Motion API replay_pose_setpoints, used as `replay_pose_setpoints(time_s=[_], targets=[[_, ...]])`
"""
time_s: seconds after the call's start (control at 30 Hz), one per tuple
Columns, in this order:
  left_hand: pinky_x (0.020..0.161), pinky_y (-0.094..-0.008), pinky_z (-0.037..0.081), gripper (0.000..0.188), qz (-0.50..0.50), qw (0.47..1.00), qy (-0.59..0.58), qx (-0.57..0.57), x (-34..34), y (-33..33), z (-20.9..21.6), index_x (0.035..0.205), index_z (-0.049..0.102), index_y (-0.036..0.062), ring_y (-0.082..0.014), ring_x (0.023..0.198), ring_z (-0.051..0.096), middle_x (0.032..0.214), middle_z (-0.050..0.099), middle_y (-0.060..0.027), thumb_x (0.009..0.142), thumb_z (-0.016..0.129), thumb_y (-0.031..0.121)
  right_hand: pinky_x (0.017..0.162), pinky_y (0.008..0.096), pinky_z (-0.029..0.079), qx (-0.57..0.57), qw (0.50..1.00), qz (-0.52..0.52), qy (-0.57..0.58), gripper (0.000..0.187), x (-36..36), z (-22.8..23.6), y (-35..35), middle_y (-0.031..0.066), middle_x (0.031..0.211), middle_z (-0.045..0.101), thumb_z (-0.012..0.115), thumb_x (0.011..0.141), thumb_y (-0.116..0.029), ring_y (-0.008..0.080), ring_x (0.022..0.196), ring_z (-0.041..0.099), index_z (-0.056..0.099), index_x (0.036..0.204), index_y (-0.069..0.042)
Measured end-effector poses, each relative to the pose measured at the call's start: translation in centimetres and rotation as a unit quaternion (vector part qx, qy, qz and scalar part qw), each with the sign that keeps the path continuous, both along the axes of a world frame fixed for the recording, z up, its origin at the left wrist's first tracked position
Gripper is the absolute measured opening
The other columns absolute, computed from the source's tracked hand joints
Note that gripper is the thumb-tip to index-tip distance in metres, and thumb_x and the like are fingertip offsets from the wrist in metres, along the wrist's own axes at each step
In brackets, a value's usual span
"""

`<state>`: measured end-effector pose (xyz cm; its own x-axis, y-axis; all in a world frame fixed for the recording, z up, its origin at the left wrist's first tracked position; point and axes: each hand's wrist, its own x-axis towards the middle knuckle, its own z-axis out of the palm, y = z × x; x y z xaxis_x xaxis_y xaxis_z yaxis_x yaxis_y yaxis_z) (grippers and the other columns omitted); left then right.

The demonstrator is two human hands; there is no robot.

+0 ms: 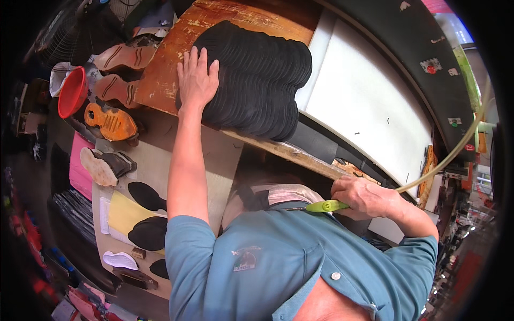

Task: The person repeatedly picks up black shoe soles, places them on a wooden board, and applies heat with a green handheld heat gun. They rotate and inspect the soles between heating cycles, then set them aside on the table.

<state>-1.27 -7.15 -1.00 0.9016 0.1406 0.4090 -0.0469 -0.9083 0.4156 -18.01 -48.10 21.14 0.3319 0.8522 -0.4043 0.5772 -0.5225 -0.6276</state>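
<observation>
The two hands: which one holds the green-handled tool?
The right hand grips the tool; the left hand, without one, is spread at the left end of the black stack.

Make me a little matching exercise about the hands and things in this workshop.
1. Black stack
2. Right hand
3. Bowl
4. Left hand

A. Red
B. At the stack's left end, fingers spread
C. Made of many thin layers
D. Gripping a green-handled tool

Pairs: 1-C, 2-D, 3-A, 4-B
</observation>
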Motion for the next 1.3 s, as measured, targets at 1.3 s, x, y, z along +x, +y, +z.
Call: replay_pose_setpoints(time_s=[1.3], targets=[[0.127,-0.0492,0.029,0.082,-0.074,0.991,0.089,-0.071,-0.1,1.7,3.4,0.16,0.04,-0.0016,-0.0452,0.154,0.035,0.165,0.037,-0.0308,0.101,0.068,0.047,0.069,0.0462,0.058,0.025,0.917,-0.237,-0.321,0.012,15.7,-6.3,-1.5,0.0141,0.075,0.073,0.079,0.089,-0.018,0.0344,0.071,0.074,0.074,0.094,-0.009]])
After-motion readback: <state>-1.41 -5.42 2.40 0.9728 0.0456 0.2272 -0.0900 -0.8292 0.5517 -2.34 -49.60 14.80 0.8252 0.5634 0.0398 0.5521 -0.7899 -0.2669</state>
